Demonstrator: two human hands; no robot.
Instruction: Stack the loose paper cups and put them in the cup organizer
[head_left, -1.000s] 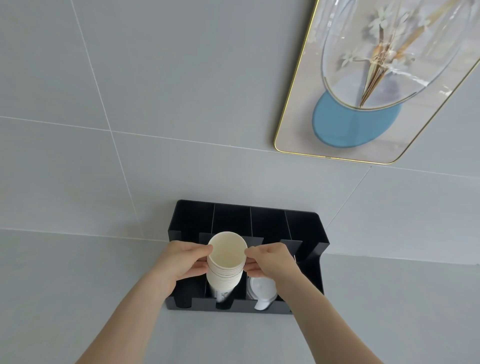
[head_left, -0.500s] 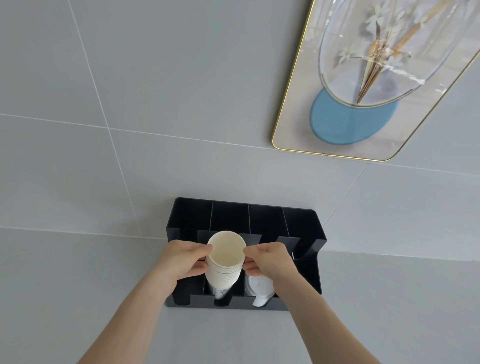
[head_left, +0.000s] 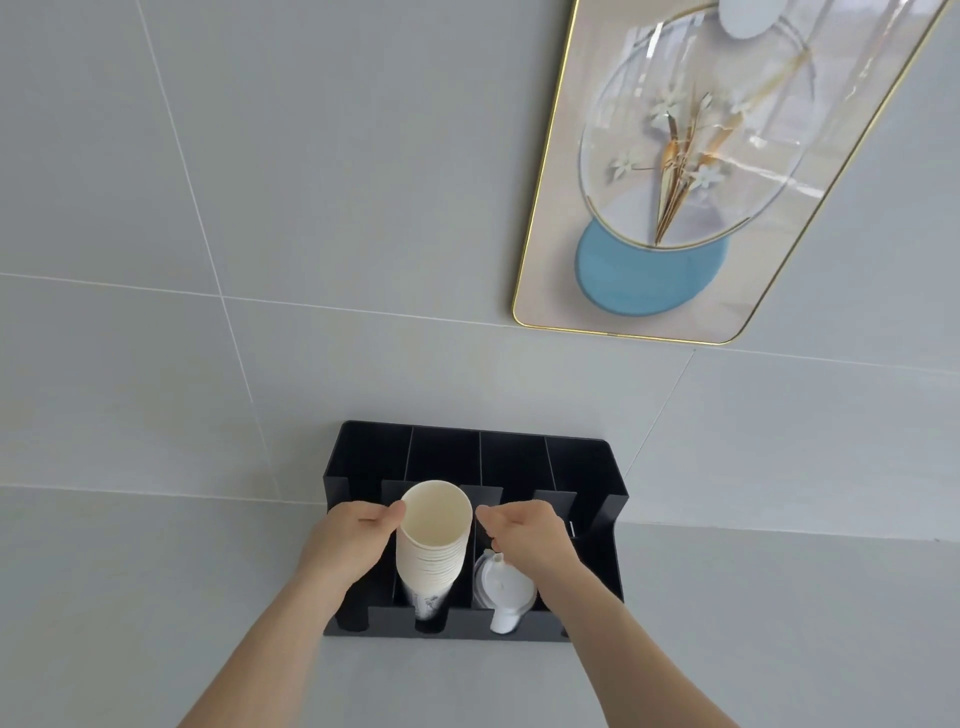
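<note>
Your left hand (head_left: 353, 540) has its thumb and fingers curled against the left side of the cup stack (head_left: 432, 545), the thumb tip touching just under the top rim, so it looks like a light hold. Your right hand (head_left: 530, 535) is half curled with the fingertips pointing at the stack's right side; they sit just beside the rim, and you cannot tell whether they touch it. The stack stands in the organizer (head_left: 597, 467), in the second slot from the left, tilted a little toward you, its open mouth facing up. White lids (head_left: 503, 592) lie in the next slot to the right, under your right wrist. The organizer sits on the grey counter (head_left: 130, 597) against the tiled wall (head_left: 311, 182), and a gold-framed picture (head_left: 691, 171) hangs up to the right
</note>
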